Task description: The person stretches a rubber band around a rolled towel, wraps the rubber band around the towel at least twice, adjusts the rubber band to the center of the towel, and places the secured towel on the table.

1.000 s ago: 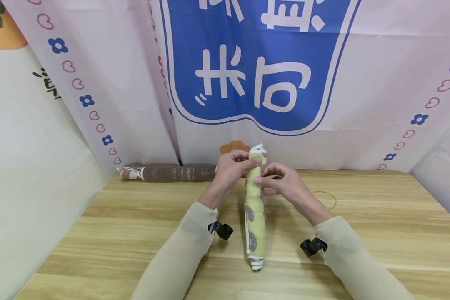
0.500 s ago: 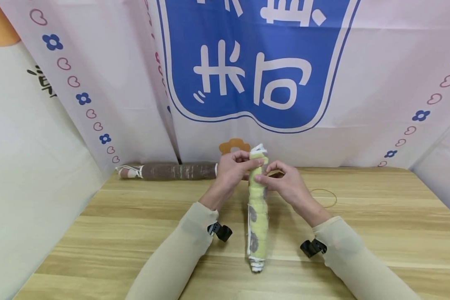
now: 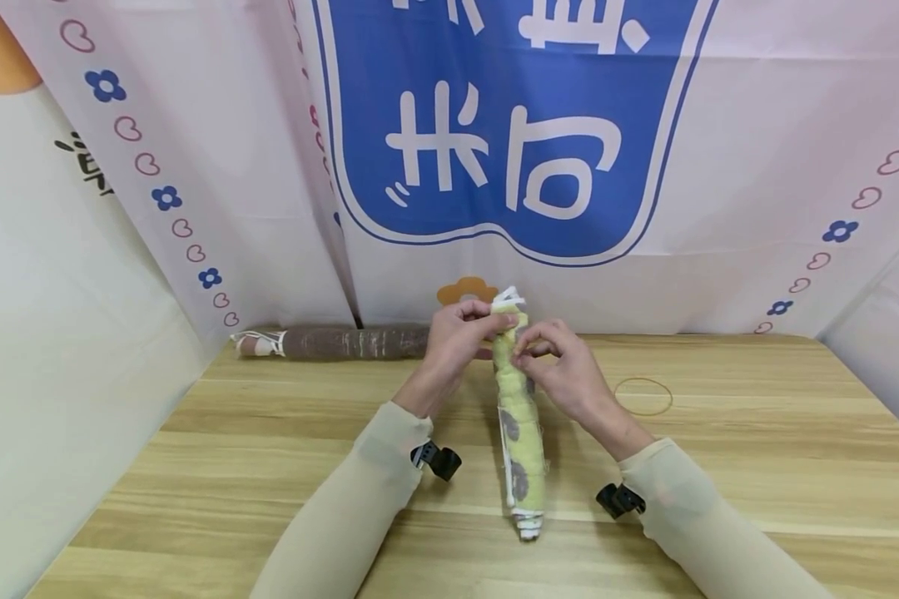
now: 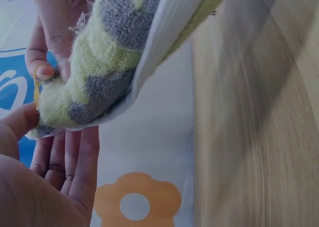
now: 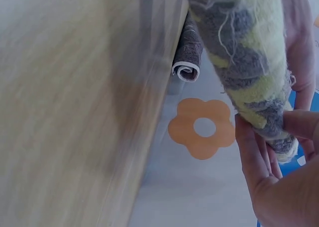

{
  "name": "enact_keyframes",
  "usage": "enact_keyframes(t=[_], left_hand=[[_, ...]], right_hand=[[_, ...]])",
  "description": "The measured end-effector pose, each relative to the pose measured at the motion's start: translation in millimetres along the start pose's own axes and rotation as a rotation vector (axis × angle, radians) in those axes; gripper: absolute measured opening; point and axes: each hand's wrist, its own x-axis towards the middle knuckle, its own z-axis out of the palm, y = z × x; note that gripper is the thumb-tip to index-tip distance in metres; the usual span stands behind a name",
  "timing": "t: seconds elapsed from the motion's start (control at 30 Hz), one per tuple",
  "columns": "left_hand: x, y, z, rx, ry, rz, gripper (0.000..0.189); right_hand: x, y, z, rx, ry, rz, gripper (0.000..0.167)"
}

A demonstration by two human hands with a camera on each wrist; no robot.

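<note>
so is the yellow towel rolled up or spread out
Rolled up: the yellow towel forms a narrow roll, with layered white edges showing at its near end.

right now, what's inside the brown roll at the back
The brown roll shows coiled, white-edged layers at its open end in the right wrist view; anything deeper inside is covered.

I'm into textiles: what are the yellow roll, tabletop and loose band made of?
Yellow roll: probably terry cloth; matte, fuzzy pile, stray threads. Tabletop: seemingly smooth wood or laminate; streaky grain shows. Loose band: perhaps rubber, a thin ring; finish unclear.
</note>
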Motion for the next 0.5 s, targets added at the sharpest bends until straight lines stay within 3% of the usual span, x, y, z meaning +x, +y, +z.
enact_keyframes(t=[0.1, 0.23, 0.37, 0.5], left_hand=[[-0.6, -0.7, 0.2, -0.004, -0.002, 0.027, 0.017], [-0.8, -1.2, 1.2, -0.011, 0.0, 0.044, 0.016], [0.2, -1.5, 1.6, -0.027, 0.016, 0.045, 0.017], [0.8, -1.3, 0.8, -0.052, 0.044, 0.061, 0.02]], right_hand=[[-0.1, 1.7, 1.1, -0.05, 0.013, -0.102, 0.017], [0.4, 3.5, 2.4, -0.08, 0.025, -0.161, 0.026], [-0.1, 1.8, 2.7, -0.079, 0.03, -0.126, 0.023], [-1.6, -5.1, 3.4, -0.072, 0.017, -0.038, 0.012]])
